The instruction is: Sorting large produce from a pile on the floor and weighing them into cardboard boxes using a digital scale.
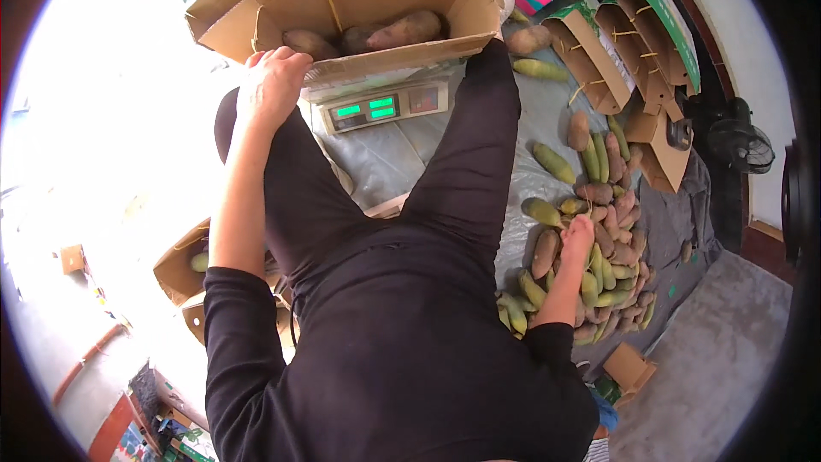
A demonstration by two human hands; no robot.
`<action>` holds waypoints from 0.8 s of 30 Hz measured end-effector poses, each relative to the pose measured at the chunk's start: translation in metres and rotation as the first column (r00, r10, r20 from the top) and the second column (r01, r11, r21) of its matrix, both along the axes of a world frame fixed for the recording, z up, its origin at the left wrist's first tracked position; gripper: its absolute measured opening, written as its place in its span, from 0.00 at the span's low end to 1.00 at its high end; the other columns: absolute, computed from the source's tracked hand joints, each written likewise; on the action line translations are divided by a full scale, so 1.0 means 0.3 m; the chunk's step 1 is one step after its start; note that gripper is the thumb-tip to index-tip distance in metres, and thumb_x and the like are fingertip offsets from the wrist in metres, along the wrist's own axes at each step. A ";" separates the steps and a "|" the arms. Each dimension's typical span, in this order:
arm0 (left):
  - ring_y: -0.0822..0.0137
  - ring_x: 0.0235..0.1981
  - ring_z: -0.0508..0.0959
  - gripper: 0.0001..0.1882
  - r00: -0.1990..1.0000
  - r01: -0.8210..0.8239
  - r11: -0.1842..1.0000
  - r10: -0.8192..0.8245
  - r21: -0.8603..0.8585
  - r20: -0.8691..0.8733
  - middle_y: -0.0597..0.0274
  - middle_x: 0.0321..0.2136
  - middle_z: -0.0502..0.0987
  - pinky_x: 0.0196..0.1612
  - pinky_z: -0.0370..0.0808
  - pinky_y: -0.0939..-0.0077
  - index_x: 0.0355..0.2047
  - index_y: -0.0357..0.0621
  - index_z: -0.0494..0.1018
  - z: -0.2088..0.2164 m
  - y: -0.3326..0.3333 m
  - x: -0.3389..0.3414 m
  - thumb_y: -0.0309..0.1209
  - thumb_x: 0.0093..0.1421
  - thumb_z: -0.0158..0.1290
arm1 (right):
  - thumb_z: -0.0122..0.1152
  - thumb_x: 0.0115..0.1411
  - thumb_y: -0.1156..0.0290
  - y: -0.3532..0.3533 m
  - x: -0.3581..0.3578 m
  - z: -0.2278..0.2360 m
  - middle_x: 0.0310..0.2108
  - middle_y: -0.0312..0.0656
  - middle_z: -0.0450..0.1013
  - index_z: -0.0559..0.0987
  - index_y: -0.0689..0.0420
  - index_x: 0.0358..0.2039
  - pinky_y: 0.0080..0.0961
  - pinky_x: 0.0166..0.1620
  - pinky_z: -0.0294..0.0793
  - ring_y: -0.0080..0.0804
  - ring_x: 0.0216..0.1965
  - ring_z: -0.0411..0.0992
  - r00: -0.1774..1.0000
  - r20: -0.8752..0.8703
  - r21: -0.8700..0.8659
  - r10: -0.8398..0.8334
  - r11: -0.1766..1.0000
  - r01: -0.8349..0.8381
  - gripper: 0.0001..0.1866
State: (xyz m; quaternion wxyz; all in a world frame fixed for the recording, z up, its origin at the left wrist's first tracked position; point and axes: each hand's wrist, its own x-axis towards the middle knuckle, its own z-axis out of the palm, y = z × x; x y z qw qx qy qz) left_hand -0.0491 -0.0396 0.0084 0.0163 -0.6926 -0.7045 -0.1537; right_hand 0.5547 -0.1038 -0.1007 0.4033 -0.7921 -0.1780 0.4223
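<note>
A cardboard box [402, 63] with its top flaps up stands on a digital scale [385, 108] in front of my knees. Several reddish-brown root vegetables [409, 29] lie inside it. My left hand [275, 85] grips the box's near left rim, fingers curled over the edge. Out to the right, my right hand [577, 239] is over a heap of green radishes [554, 162] and reddish-brown roots [546, 253]. Its fingers are closed, with a thin root tail or stalk near the fingertips; what they hold is unclear.
Open cartons [588, 60] with yellow cord handles stand at the far right, near a black fan [741, 141]. Grey plastic sheeting [376, 167] covers the ground under the scale and heap. Another box [184, 265] sits by my left side.
</note>
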 end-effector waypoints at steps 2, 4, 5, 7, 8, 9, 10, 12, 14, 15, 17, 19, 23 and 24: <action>0.63 0.37 0.73 0.08 1.000 0.003 0.999 -0.003 -0.037 0.004 0.63 0.26 0.73 0.48 0.63 0.67 0.30 0.50 0.76 -0.017 -0.005 -0.014 0.29 0.54 0.46 | 0.46 0.55 0.78 0.092 -0.063 0.111 0.20 0.30 0.61 0.71 0.54 0.32 0.19 0.25 0.62 0.18 0.19 0.56 0.997 -0.039 0.269 0.064 0.962 -0.051 0.06; 0.63 0.37 0.74 0.09 1.000 -0.009 0.999 0.010 -0.034 0.016 0.63 0.26 0.73 0.48 0.63 0.67 0.30 0.50 0.76 -0.014 -0.005 -0.013 0.28 0.54 0.46 | 0.47 0.54 0.77 0.199 -0.096 0.215 0.20 0.30 0.61 0.70 0.53 0.32 0.19 0.26 0.62 0.17 0.19 0.55 0.981 0.010 0.392 0.195 0.902 -0.183 0.06; 0.61 0.36 0.74 0.08 1.000 0.006 0.999 -0.005 -0.036 0.022 0.61 0.26 0.73 0.47 0.63 0.66 0.30 0.48 0.76 -0.012 -0.002 -0.008 0.29 0.55 0.46 | 0.48 0.55 0.77 0.248 -0.140 0.290 0.20 0.29 0.60 0.70 0.53 0.32 0.19 0.26 0.62 0.17 0.19 0.55 0.984 0.027 0.412 0.176 0.895 -0.172 0.05; 0.59 0.34 0.74 0.08 1.000 0.011 0.999 -0.011 -0.034 0.027 0.60 0.25 0.73 0.47 0.64 0.65 0.30 0.47 0.76 -0.001 -0.004 -0.003 0.30 0.55 0.46 | 0.49 0.55 0.76 0.339 -0.236 0.443 0.20 0.29 0.59 0.70 0.53 0.32 0.18 0.27 0.62 0.15 0.19 0.55 0.975 0.064 0.495 0.212 0.842 -0.215 0.04; 0.61 0.36 0.74 0.09 1.000 0.004 0.999 -0.004 -0.050 -0.004 0.61 0.26 0.73 0.47 0.64 0.66 0.30 0.48 0.76 0.005 -0.004 0.000 0.29 0.55 0.45 | 0.50 0.55 0.75 0.374 -0.272 0.508 0.20 0.29 0.59 0.70 0.54 0.32 0.18 0.28 0.62 0.15 0.20 0.55 0.962 0.086 0.553 0.258 0.791 -0.261 0.04; 0.63 0.37 0.74 0.10 0.999 0.000 0.998 -0.002 -0.066 -0.032 0.62 0.26 0.73 0.47 0.64 0.67 0.30 0.50 0.76 0.007 -0.002 0.004 0.28 0.54 0.44 | 0.50 0.55 0.75 0.403 -0.301 0.571 0.20 0.29 0.58 0.70 0.55 0.32 0.18 0.29 0.62 0.15 0.20 0.55 0.949 0.087 0.596 0.302 0.748 -0.293 0.04; 0.63 0.37 0.74 0.10 0.999 -0.002 0.998 0.000 -0.062 -0.032 0.62 0.26 0.73 0.47 0.64 0.67 0.30 0.50 0.76 0.010 -0.003 0.004 0.28 0.54 0.44 | 0.51 0.55 0.75 0.433 -0.332 0.632 0.20 0.29 0.58 0.70 0.55 0.32 0.18 0.30 0.62 0.15 0.20 0.55 0.933 0.089 0.638 0.348 0.700 -0.322 0.04; 0.62 0.36 0.74 0.10 1.000 0.003 0.998 -0.005 -0.058 -0.019 0.61 0.26 0.73 0.46 0.65 0.68 0.30 0.50 0.76 0.011 -0.005 0.003 0.28 0.55 0.43 | 0.51 0.56 0.76 0.475 -0.449 0.769 0.20 0.29 0.58 0.70 0.56 0.32 0.18 0.31 0.62 0.15 0.21 0.55 0.899 0.124 0.693 0.420 0.612 -0.381 0.04; 0.62 0.36 0.74 0.10 1.000 -0.011 0.998 0.009 -0.056 -0.029 0.61 0.26 0.73 0.46 0.65 0.68 0.30 0.49 0.76 0.005 -0.023 -0.012 0.28 0.55 0.43 | 0.51 0.56 0.76 0.532 -0.561 0.852 0.20 0.29 0.58 0.70 0.57 0.33 0.19 0.31 0.62 0.15 0.22 0.55 0.842 0.095 0.742 0.531 0.526 -0.415 0.03; 0.62 0.35 0.75 0.10 0.999 -0.013 0.999 0.011 -0.051 -0.038 0.61 0.26 0.73 0.46 0.65 0.68 0.30 0.49 0.76 0.004 -0.027 -0.017 0.28 0.54 0.43 | 0.51 0.56 0.76 0.562 -0.605 0.881 0.20 0.29 0.57 0.70 0.57 0.33 0.20 0.31 0.62 0.15 0.22 0.55 0.807 0.084 0.766 0.584 0.481 -0.428 0.03; 0.61 0.35 0.74 0.10 0.999 0.009 0.999 -0.011 -0.052 -0.033 0.60 0.26 0.73 0.46 0.65 0.68 0.29 0.49 0.76 0.009 -0.002 0.000 0.28 0.54 0.43 | 0.51 0.57 0.75 0.596 -0.678 0.962 0.19 0.30 0.57 0.71 0.58 0.33 0.21 0.31 0.62 0.16 0.22 0.56 0.741 0.074 0.810 0.668 0.393 -0.435 0.03; 0.61 0.35 0.74 0.10 0.999 0.008 0.998 -0.011 -0.068 -0.044 0.60 0.26 0.73 0.46 0.65 0.68 0.29 0.49 0.76 0.008 -0.002 0.002 0.28 0.54 0.43 | 0.50 0.58 0.77 0.650 -0.776 0.985 0.18 0.30 0.57 0.71 0.58 0.33 0.22 0.32 0.61 0.18 0.22 0.56 0.640 0.004 0.860 0.768 0.323 -0.394 0.03; 0.60 0.35 0.74 0.10 1.000 -0.010 0.999 0.009 -0.046 -0.019 0.60 0.25 0.73 0.47 0.65 0.67 0.29 0.48 0.76 -0.002 -0.021 -0.016 0.28 0.54 0.43 | 0.50 0.58 0.78 0.746 -1.033 0.910 0.17 0.30 0.58 0.73 0.59 0.32 0.23 0.33 0.62 0.18 0.21 0.57 0.447 -0.156 0.906 0.881 0.308 -0.290 0.03; 0.60 0.34 0.74 0.10 1.000 -0.007 0.999 0.006 -0.049 -0.009 0.60 0.26 0.73 0.47 0.65 0.67 0.29 0.48 0.76 0.000 -0.017 -0.014 0.28 0.54 0.43 | 0.50 0.57 0.78 0.763 -1.083 0.888 0.16 0.30 0.59 0.73 0.59 0.32 0.23 0.32 0.64 0.18 0.20 0.57 0.375 -0.190 0.906 0.907 0.309 -0.289 0.03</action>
